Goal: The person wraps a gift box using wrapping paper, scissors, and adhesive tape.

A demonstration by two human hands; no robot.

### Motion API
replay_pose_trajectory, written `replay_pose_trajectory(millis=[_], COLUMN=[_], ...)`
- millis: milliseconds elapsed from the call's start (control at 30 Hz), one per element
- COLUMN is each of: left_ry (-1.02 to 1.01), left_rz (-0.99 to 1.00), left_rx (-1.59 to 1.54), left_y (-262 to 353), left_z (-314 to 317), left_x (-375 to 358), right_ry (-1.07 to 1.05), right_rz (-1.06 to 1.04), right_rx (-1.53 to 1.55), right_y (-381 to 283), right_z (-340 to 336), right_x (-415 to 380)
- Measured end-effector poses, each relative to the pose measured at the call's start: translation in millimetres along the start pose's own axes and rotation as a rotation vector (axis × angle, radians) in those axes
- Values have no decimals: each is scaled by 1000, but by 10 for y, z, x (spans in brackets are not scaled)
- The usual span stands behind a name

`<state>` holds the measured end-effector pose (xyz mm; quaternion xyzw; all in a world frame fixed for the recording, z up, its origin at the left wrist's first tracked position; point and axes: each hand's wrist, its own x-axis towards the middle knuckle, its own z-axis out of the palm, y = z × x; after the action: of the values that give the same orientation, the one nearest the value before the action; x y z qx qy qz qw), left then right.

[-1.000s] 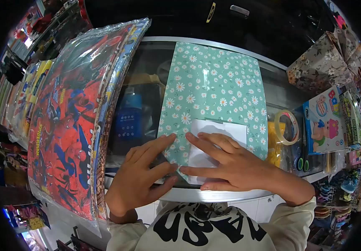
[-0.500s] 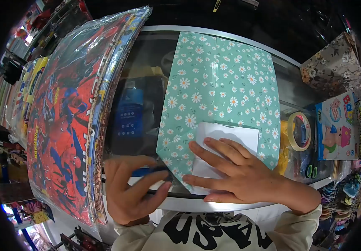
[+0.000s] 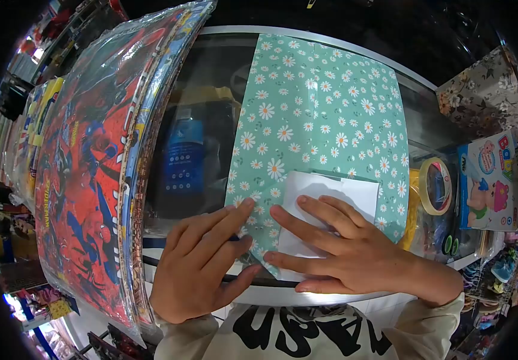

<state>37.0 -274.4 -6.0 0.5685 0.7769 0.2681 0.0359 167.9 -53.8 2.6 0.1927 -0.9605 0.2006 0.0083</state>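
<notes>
While smoothing paper by hand, press evenly and spread the load. Picture green daisy-patterned paper [image 3: 343,102] running from far to near across the middle of a glass-topped surface [image 3: 220,60], with a white panel [image 3: 358,192] on its near part; impossible to tell whether folded over or separate. Imagine the right hand [image 3: 346,246] laid on that panel, fingers fanned out, gripping nothing. Add the left hand [image 3: 193,264] just beside it, fingers loosely extended with tips at the paper's near left edge, grasping nothing. For good work, probably best to bear down with the right hand and draw the left fingers lightly along the slanting near left edge, to avoid wrinkling or skewing. Also mind the roll of tape [image 3: 425,192] to the right, apart from both hands.
</notes>
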Motion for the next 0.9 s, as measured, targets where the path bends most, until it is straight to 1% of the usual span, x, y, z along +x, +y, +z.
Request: replay_pose_trajectory(millis=[100, 200, 433, 533, 633, 733, 867, 900], left_ry=[-35, -77, -95, -114, -111, -98, -79, -75], left_rz=[5, 52, 87, 90, 86, 93, 106, 106], left_rx=[33, 76, 92, 120, 140, 153, 164, 160], left_y=[30, 11, -29, -17, 8, -2, -3, 0], left_z=[-16, -24, -30, -52, -63, -33, -29, -22], left_x=[23, 15, 11, 17, 33, 14, 9, 9], right_ry=[-14, -21, -1, -29, -15, -7, 156, 155], right_rz=[-4, -11, -35, 11, 66, 113, 180, 200], right_rx=[18, 30, 21, 10, -4, -208, -160, -171], right_y=[5, 12, 17, -4, -40, -135, -167, -167], right_z=[-14, -29, -21, -36, 24, 17, 46, 13], right_x=[0, 6, 2, 9, -5, -12, 33, 18])
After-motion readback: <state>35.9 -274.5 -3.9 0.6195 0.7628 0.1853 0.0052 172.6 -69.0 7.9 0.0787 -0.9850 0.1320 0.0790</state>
